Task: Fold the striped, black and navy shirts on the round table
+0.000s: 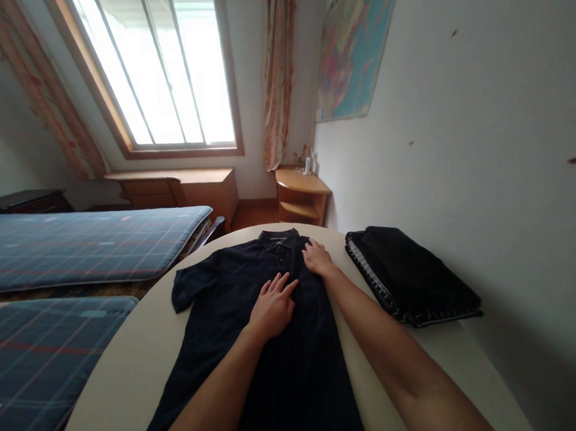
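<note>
A dark navy short-sleeved polo shirt (234, 289) lies front up on the round table, its collar at the far end and its buttoned placket showing. My left hand (274, 306) rests flat on the shirt's chest, fingers spread. At the shirt's right shoulder is my right hand (318, 257), its fingers somewhat apart and touching the cloth. The left sleeve stretches out to the side. No right sleeve shows beyond the shoulder; whether it is tucked in or covered by my hand I cannot tell. The lower hem is out of frame.
On the cream table (126, 352), a stack of folded dark clothes (411, 273) sits to the right, by the wall. Beds with plaid mattresses (91, 245) stand left. Beyond the table are a corner shelf (301, 181) and a wooden desk (209, 176) under the window.
</note>
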`<action>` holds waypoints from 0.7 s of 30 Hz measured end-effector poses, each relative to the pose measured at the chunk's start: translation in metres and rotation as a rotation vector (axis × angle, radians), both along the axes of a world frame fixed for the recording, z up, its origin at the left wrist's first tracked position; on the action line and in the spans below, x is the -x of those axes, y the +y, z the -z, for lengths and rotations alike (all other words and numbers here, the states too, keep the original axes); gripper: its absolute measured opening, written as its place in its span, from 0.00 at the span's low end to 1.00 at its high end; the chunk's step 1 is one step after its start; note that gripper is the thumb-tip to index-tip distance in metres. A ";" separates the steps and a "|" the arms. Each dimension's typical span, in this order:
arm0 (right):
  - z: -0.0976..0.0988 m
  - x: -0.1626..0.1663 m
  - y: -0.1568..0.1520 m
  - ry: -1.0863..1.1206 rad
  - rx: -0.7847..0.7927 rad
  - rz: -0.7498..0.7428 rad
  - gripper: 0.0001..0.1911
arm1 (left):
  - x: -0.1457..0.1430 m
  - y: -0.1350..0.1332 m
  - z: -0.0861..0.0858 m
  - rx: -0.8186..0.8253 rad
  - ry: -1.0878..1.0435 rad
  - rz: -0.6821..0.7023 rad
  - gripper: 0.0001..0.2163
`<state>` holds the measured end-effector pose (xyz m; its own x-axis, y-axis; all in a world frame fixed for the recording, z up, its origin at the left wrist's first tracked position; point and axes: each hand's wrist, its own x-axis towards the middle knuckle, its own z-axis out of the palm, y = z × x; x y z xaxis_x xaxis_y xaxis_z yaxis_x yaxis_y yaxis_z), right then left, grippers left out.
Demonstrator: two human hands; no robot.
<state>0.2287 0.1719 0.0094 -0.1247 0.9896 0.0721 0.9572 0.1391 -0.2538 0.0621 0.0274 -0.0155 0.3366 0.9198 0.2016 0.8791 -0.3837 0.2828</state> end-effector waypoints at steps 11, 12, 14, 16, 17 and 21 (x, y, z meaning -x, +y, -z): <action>0.018 0.009 -0.138 -0.022 -0.191 -0.363 0.33 | 0.003 0.003 -0.001 -0.005 0.071 0.002 0.25; 0.019 0.008 -0.151 -0.006 -0.171 -0.377 0.34 | 0.002 0.004 0.000 -0.005 0.077 0.001 0.25; 0.020 0.006 -0.175 0.021 -0.117 -0.383 0.34 | 0.001 0.007 0.001 0.003 0.082 -0.005 0.25; 0.019 0.002 -0.191 0.047 -0.058 -0.365 0.35 | -0.003 0.010 0.001 0.010 0.079 -0.017 0.25; 0.018 -0.001 -0.196 0.054 -0.031 -0.355 0.35 | -0.006 0.011 0.001 0.011 0.076 -0.026 0.25; 0.016 -0.018 -0.200 0.029 0.021 -0.345 0.40 | -0.025 0.020 0.001 0.016 0.032 -0.064 0.25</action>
<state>0.2471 -0.0283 -0.0063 -0.4505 0.8907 0.0604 0.8471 0.4478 -0.2862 0.0872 0.0476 -0.0168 0.2834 0.9425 0.1769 0.9104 -0.3224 0.2594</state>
